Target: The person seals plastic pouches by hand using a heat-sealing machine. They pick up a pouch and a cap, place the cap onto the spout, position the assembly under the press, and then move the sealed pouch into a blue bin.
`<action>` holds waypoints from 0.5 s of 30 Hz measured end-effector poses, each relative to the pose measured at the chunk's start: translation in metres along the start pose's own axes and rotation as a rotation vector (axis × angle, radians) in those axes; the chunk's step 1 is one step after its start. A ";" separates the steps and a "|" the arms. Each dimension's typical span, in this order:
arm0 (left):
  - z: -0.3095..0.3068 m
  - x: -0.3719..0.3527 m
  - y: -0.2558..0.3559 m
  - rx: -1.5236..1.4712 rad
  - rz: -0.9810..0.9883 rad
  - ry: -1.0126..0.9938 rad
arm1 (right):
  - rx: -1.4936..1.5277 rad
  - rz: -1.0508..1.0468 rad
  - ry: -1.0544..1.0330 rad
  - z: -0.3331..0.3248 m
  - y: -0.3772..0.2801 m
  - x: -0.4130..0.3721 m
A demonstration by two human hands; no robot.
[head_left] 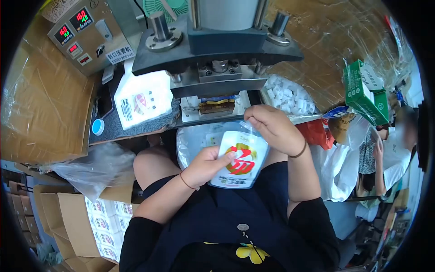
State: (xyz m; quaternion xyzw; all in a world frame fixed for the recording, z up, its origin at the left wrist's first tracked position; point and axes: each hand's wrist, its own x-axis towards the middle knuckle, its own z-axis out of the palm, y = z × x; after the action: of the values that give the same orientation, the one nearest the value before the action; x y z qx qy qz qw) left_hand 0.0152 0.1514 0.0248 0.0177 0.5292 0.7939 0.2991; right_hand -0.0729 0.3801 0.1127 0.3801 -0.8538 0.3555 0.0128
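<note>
**Pouch in hand, near side of the press**

We find the printed pouch (247, 159) mid-scene over the lap, printed face up, its top leaning right. The left hand (209, 164) holds its left edge, thumb across the print. The right hand (274, 129) curls at the upper right corner; knuckles hide the contact, so we cannot tell whether those fingers are closed on it.

Our judgement on handling: left grip firm but light, to spare the film creases; top edge flat and square; right fingers working only at the corner, well clear of the metal bar (222, 86).

Beyond, far side: the press (226, 43), bar raised above its lower block (216, 107). Far right, small white pieces (290, 96). Far left, white pouches (144, 102) on grey cloth (118, 134), blue-topped cap (98, 127) beside. Near left, an open carton (77, 222).
</note>
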 end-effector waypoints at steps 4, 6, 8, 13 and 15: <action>0.000 0.007 -0.013 -0.095 -0.058 -0.117 | -0.018 0.019 0.087 -0.011 0.012 -0.011; -0.012 0.011 -0.016 -0.087 -0.085 -0.075 | -0.235 0.092 0.249 -0.029 0.025 -0.013; -0.017 0.008 -0.006 -0.095 -0.076 -0.056 | -0.216 0.190 0.094 -0.038 0.034 -0.016; -0.037 -0.018 0.005 -0.019 0.147 0.078 | 0.042 0.113 0.008 -0.029 0.011 -0.028; -0.059 -0.050 0.015 -0.070 0.323 0.221 | 0.209 0.119 -0.161 -0.035 0.015 -0.046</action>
State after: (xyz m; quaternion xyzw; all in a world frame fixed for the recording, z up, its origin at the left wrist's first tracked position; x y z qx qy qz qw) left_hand 0.0292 0.0737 0.0266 0.0048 0.5210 0.8467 0.1081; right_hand -0.0587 0.4382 0.1170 0.3555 -0.8314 0.4109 -0.1166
